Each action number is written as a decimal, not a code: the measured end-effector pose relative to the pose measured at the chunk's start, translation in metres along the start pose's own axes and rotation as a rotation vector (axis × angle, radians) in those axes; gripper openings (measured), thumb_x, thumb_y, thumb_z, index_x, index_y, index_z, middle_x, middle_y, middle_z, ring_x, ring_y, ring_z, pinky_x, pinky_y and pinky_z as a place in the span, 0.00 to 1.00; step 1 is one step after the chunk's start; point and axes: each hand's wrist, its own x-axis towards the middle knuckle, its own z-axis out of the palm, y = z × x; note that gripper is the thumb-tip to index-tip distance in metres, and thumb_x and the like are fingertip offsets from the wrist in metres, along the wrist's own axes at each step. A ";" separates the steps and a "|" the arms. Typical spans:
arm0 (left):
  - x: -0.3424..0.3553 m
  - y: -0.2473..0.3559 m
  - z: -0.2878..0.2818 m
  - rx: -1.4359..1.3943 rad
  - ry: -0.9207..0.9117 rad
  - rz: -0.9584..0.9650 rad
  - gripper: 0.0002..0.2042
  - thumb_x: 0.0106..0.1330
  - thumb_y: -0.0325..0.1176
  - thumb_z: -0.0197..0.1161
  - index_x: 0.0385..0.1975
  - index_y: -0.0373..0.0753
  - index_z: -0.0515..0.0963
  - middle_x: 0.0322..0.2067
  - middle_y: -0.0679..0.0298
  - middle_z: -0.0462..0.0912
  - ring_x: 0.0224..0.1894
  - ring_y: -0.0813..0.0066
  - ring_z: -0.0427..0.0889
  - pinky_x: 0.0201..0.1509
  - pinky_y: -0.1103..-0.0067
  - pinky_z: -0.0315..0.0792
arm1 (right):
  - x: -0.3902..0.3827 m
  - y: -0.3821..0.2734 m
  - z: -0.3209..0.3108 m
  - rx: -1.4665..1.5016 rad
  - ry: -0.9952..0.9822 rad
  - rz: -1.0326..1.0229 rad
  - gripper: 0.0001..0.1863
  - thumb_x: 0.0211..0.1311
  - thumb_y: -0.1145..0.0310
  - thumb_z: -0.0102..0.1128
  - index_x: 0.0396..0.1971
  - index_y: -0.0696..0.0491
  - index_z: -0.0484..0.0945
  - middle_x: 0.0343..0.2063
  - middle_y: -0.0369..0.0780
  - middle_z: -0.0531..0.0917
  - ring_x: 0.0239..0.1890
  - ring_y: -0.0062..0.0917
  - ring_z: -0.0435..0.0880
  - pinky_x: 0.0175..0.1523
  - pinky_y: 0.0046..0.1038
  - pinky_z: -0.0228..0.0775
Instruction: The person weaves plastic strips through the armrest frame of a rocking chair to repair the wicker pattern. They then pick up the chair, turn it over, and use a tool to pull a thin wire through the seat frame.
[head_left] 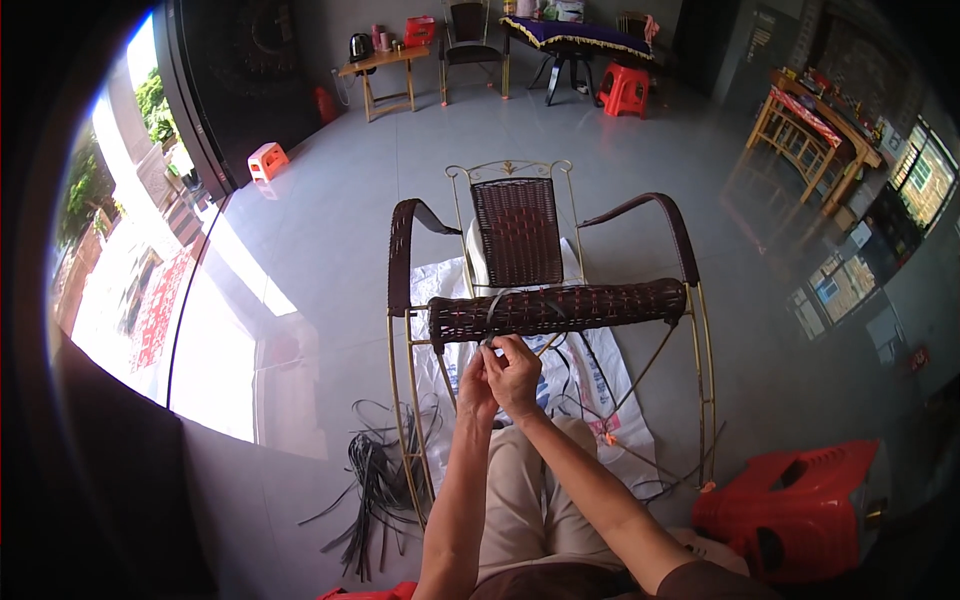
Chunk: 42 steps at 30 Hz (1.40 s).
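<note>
A rocking-style chair with a golden metal frame (705, 370) and a dark brown woven seat (590, 308) stands in front of me. Its woven backrest (517, 232) rises behind the seat. A thin grey plastic weaving strip (492, 306) loops over the left part of the seat's front edge and runs down to my fingers. Just below that edge, my left hand (476, 388) and my right hand (515, 376) meet, fingertips pinched together on the strip. The exact grip between the fingertips is too small to make out.
A bundle of loose dark strips (375, 485) lies on the floor left of the chair. White printed sheeting (630, 425) spreads beneath the chair. A red plastic stool (795, 510) lies tipped at lower right. Farther off stand a small pink stool (267, 161), a wooden table (385, 68) and a cloth-covered table (580, 38).
</note>
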 end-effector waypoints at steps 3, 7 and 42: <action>0.006 0.008 -0.019 -0.011 0.056 -0.053 0.11 0.63 0.36 0.48 0.35 0.35 0.72 0.34 0.59 0.77 0.37 0.69 0.76 0.45 0.76 0.70 | -0.003 -0.002 0.000 -0.006 -0.010 -0.006 0.06 0.44 0.77 0.60 0.24 0.57 0.74 0.23 0.40 0.76 0.25 0.33 0.78 0.30 0.26 0.68; 0.013 0.012 -0.020 0.162 0.198 -0.079 0.08 0.61 0.32 0.48 0.30 0.34 0.73 0.29 0.60 0.77 0.30 0.71 0.76 0.37 0.78 0.71 | -0.008 0.010 -0.007 0.057 -0.041 -0.012 0.06 0.47 0.75 0.60 0.27 0.59 0.74 0.22 0.39 0.76 0.18 0.22 0.76 0.22 0.20 0.66; -0.033 0.017 0.014 0.527 0.011 -0.034 0.13 0.57 0.26 0.52 0.43 0.35 0.71 0.41 0.61 0.76 0.46 0.70 0.73 0.52 0.72 0.63 | -0.028 0.029 -0.026 0.294 -0.340 0.373 0.06 0.56 0.72 0.52 0.27 0.59 0.71 0.17 0.35 0.75 0.15 0.13 0.69 0.19 0.18 0.60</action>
